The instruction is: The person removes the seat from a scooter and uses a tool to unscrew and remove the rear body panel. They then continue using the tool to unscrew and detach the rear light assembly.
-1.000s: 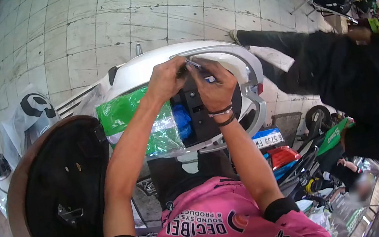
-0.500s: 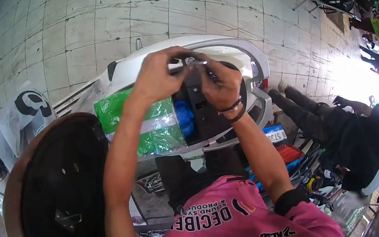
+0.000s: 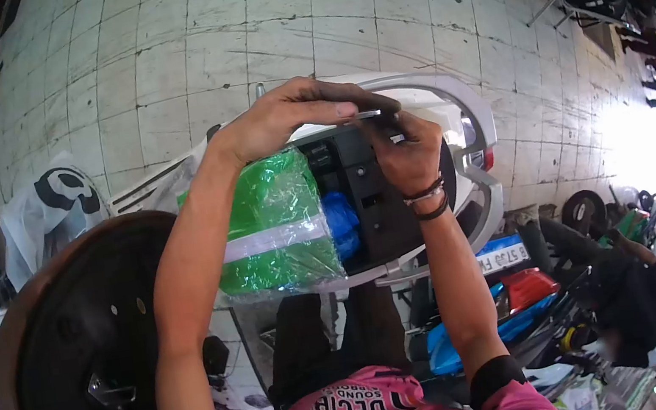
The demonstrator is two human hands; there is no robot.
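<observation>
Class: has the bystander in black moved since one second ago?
Yes. From beside the scooter's tail, above the plate, the bystander has shifted to below and right of the plate.

A thin metal strip (image 3: 361,115) is gripped by the left hand (image 3: 280,118) and right hand (image 3: 407,149) above a white scooter's open storage compartment (image 3: 385,213), in which a green bag (image 3: 275,222) is packed at left.
</observation>
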